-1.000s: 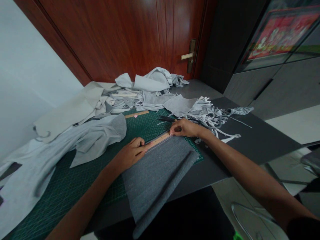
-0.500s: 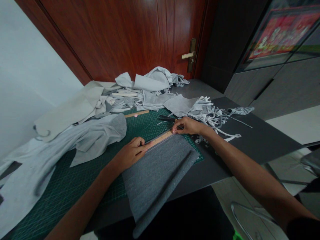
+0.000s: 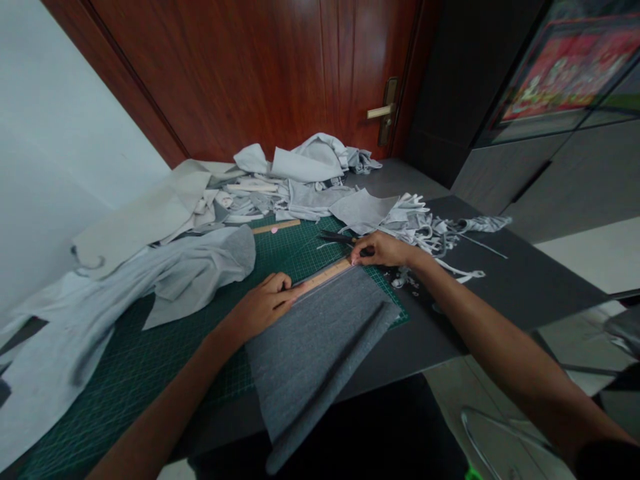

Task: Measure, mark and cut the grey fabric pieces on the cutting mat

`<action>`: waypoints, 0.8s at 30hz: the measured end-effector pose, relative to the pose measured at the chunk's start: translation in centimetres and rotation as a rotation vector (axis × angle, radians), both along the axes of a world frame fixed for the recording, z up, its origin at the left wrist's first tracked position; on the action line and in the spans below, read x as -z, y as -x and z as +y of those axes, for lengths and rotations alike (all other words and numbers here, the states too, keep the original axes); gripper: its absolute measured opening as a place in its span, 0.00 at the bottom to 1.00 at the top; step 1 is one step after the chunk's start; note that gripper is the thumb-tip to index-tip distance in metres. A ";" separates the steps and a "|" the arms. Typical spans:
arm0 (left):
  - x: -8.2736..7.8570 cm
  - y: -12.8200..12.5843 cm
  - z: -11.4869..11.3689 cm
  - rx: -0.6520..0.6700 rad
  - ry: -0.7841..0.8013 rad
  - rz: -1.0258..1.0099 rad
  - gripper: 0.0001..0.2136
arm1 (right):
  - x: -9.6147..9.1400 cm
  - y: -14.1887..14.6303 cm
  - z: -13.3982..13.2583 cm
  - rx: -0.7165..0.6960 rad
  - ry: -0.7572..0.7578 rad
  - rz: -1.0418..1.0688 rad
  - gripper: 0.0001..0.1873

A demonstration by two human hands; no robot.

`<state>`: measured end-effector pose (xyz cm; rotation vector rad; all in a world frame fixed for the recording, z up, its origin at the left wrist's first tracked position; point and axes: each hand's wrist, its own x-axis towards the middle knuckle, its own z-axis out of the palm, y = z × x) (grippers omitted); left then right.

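Observation:
A dark grey fabric piece [image 3: 320, 347] lies folded on the green cutting mat [image 3: 150, 360], hanging over the table's near edge. A wooden ruler [image 3: 324, 275] rests along the fabric's far edge. My left hand [image 3: 263, 303] presses down on the ruler's near end with curled fingers. At the ruler's far end, my right hand [image 3: 381, 250] is closed in a pinch round a small dark thing that I cannot make out. A dark tool [image 3: 334, 237], perhaps scissors, lies on the mat just beyond my right hand.
Light grey fabric [image 3: 165, 280] is spread over the left of the mat. A heap of grey and white offcuts [image 3: 300, 177] lies at the back, and cut strips [image 3: 430, 233] lie on the dark table [image 3: 520, 287]. A second ruler [image 3: 275, 227] and a wooden door [image 3: 280, 73] are beyond.
My right hand has slid a little farther along to the ruler's far end. My left hand has stayed on the ruler.

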<state>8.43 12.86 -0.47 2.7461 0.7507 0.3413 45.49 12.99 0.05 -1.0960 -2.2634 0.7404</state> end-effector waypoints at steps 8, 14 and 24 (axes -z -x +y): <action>-0.2 -0.1 -0.1 0.008 0.002 0.004 0.14 | -0.1 -0.6 0.1 -0.008 0.029 0.007 0.09; -0.1 0.0 -0.1 0.005 0.007 0.010 0.13 | 0.0 -1.2 0.2 0.012 0.022 -0.004 0.10; 0.0 0.0 0.0 0.011 -0.016 -0.007 0.13 | -0.3 -1.3 -0.1 0.024 0.026 -0.009 0.09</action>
